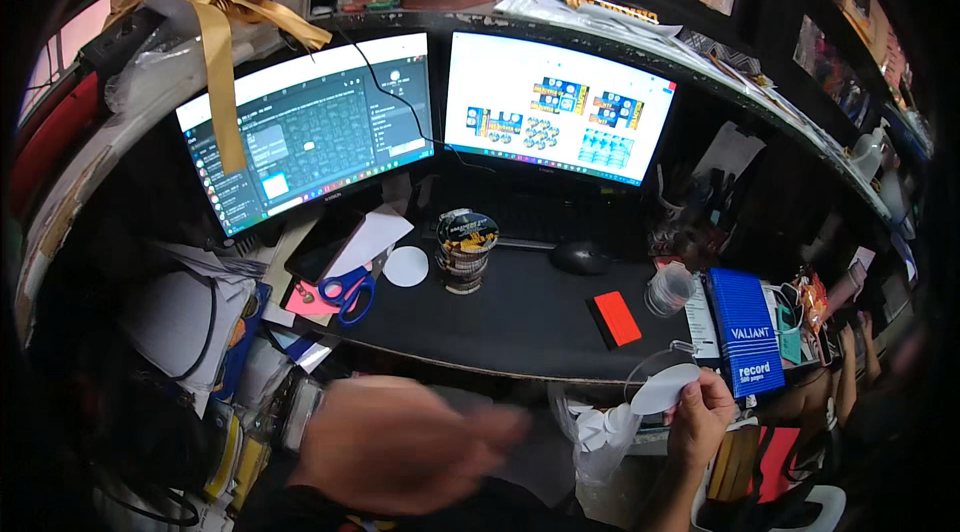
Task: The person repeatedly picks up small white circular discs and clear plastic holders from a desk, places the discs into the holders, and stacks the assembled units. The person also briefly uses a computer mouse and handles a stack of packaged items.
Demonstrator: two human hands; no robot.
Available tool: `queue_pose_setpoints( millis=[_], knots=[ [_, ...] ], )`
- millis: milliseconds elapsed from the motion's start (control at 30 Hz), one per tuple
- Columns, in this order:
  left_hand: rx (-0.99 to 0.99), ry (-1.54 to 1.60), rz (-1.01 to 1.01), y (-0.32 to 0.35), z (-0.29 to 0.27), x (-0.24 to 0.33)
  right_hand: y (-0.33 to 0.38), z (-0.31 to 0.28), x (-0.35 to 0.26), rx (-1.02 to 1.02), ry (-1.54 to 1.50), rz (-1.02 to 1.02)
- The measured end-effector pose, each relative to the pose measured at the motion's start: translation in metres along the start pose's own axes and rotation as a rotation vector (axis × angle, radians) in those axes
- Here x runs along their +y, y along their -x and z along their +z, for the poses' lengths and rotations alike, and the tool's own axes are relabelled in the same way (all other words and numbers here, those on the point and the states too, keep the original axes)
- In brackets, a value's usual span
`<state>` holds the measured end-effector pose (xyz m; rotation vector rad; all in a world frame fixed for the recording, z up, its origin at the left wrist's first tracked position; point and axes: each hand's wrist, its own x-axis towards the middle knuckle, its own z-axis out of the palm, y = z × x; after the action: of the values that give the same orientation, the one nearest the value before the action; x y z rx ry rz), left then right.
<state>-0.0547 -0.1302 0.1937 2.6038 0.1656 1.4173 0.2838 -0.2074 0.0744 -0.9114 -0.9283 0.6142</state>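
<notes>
My right hand (703, 418), over the desk's front edge at the right, pinches a white paper disc (664, 391) between thumb and fingers. Behind that disc shows a clear round piece (640, 368) with a thin rim; whether the fingers hold it too is unclear. Low in the middle, my left hand (400, 442) is smeared by motion, so its fingers cannot be made out. Below the white disc, several more white discs (604, 426) lie in a clear plastic bag (600, 460). Another white disc (405, 267) lies flat on the desk beside a stack of printed cups (466, 250).
Blue-handled scissors (347, 294) and a dark phone (325, 244) lie on the left. A red block (614, 319), a black mouse (580, 259), a clear cup (668, 290) and a blue record book (742, 334) are on the right. Two lit monitors (560, 112) stand behind.
</notes>
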Motion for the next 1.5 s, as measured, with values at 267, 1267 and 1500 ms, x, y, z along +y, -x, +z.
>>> queue_pose_setpoints(
  millis=[267,1267,1500],
  knots=[
    [-0.004,0.100,0.186,-0.037,0.011,0.026,-0.002,-0.005,0.013,0.110,0.123,-0.031],
    [0.271,0.881,-1.148,0.079,0.117,-0.091,-0.060,0.035,0.075,0.026,0.764,-0.283],
    [0.291,0.779,-1.165,0.115,0.127,-0.134,-0.095,-0.019,0.140,-0.023,1.113,-0.446]
  ],
)
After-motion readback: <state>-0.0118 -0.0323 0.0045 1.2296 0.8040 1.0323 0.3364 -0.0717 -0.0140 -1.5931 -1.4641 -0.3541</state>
